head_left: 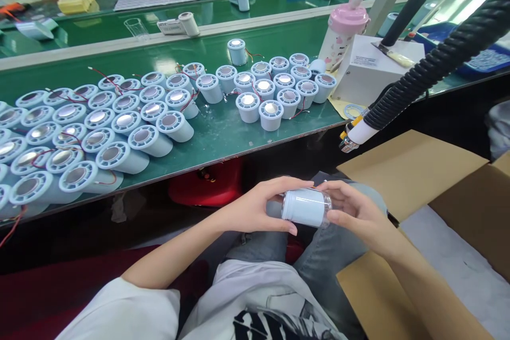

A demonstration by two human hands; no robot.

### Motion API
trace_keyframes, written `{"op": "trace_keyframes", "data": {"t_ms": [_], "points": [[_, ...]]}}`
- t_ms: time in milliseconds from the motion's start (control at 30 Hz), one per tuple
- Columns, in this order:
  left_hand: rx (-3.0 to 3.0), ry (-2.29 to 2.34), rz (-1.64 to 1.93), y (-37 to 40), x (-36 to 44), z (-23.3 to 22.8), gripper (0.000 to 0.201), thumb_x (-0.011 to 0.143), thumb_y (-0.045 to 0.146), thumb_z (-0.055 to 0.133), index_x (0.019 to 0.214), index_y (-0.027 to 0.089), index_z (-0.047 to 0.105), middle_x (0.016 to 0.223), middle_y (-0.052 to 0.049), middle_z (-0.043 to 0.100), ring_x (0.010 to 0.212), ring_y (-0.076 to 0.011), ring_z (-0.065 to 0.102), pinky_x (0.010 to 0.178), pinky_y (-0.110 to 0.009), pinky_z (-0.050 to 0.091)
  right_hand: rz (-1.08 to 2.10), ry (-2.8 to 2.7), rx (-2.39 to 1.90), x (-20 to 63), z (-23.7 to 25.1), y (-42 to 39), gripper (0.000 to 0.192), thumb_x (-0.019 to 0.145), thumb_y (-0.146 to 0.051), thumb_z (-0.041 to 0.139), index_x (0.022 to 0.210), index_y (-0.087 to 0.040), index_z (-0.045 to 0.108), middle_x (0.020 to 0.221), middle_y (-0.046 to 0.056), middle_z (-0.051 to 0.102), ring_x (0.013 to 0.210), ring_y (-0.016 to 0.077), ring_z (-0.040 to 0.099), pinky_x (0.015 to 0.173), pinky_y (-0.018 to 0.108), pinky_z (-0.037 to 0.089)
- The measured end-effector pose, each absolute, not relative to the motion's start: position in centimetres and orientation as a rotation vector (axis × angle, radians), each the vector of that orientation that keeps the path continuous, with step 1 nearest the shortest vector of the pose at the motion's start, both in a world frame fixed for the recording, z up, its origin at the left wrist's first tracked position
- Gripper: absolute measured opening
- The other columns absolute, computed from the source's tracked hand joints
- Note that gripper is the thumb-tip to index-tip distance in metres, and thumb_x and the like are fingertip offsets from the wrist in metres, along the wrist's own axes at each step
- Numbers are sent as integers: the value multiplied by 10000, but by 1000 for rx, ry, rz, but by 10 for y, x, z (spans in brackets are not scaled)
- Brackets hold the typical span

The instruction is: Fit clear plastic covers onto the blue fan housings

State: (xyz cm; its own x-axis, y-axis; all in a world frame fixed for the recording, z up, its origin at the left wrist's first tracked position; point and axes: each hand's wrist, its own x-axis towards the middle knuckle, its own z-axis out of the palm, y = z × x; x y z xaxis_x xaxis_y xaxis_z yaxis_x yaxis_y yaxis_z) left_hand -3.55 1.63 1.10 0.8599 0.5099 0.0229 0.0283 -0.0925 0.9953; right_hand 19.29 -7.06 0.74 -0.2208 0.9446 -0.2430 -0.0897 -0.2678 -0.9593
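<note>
Long green counter (223, 133) carries many pale blue plastic cylinders with metal-disc tops (119, 122), packed in rows, some trailing red wires. Open brown cardboard box (414, 180) sits at right, beside the person's lap. Black ribbed hose (434, 58) slants down over the counter edge. Left hand (255, 207) and right hand (354, 212), each grip clenched on one pale blue plastic cylinder (305, 207), hold it sideways above the lap, below the counter

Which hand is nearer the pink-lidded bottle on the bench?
Right. The right hand sits below the pink-lidded bottle, on the same side, holding the pale blue cylinder. The left hand grips the cylinder's other end, further left.
</note>
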Motion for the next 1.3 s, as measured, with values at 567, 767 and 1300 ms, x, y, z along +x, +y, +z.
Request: {"op": "trace_keyframes", "data": {"t_ms": [567,767,1300], "points": [[1710,349,480,17,-37,9,771,678,162,817,1368,297,500,1420,-90,504,1309,-249,489,1021,-333,478,1902,-738,-1216,181,6,-67,481,818,-631,626,928,-171,536,680,24,683,551,134,661,489,175,527],[1729,303,515,18,-36,6,751,687,176,812,1363,303,511,1452,-103,475,1350,-280,440,1070,-404,433,2028,-617,-1188,178,4,-65,548,791,-698,594,801,-150,574,540,34,654,433,108,619,430,132,498],[1405,575,333,10,-35,19,655,808,329,710,1387,244,415,1232,-99,601,1029,-221,644,848,-342,562,669,-1806,-1114,184,-12,-76,534,870,-37,561,1300,-345,483,1486,42,412,1331,239,435,1068,436,418]]}}
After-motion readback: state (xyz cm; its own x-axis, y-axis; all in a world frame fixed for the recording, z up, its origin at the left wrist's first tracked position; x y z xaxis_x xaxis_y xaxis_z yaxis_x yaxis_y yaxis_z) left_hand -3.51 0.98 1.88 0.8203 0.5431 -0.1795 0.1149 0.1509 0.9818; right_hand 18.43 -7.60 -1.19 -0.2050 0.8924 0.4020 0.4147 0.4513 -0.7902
